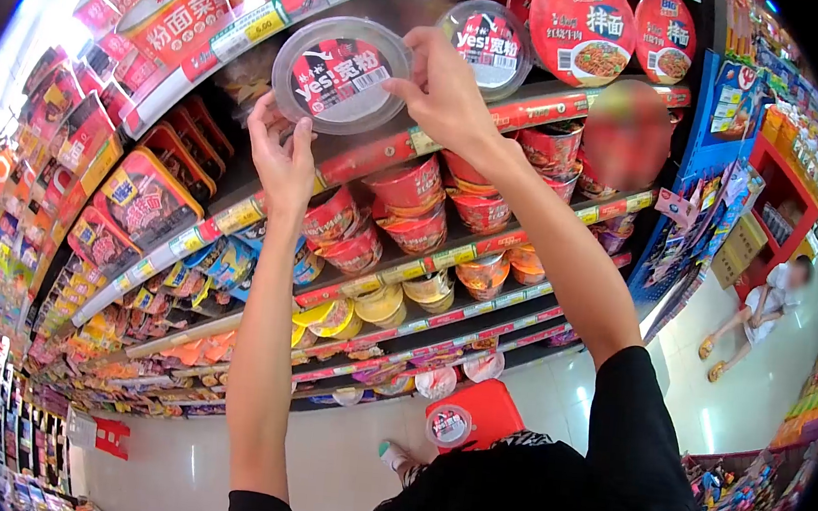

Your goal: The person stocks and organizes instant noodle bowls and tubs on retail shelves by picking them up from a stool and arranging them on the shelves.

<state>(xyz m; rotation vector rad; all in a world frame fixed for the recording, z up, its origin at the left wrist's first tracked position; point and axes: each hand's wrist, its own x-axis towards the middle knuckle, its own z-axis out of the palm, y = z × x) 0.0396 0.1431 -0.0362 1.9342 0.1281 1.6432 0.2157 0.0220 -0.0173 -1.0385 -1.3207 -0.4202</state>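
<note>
A round tub of wide noodles (319, 84) with a clear lid and a red-and-black label is tilted so its top faces me, at the shelf edge. My left hand (281, 150) grips its lower left rim, thumb in front. My right hand (443, 86) has thumb and fingers closed on its right rim. Just behind my right hand, a second tub with the same kind of label (499, 57) stands on the shelf. To the right of that are large red noodle bowls (580, 31). Another such tub (449, 425) rests on a red stool (488, 406) below me.
Shelves (406, 290) of cup and bowl noodles run beneath my arms, with price-tag strips along their edges. A blue display rack (699, 205) stands at the right end. Farther off in the aisle, a person (767, 300) sits low. A red-and-white object (106, 435) is on the floor at left.
</note>
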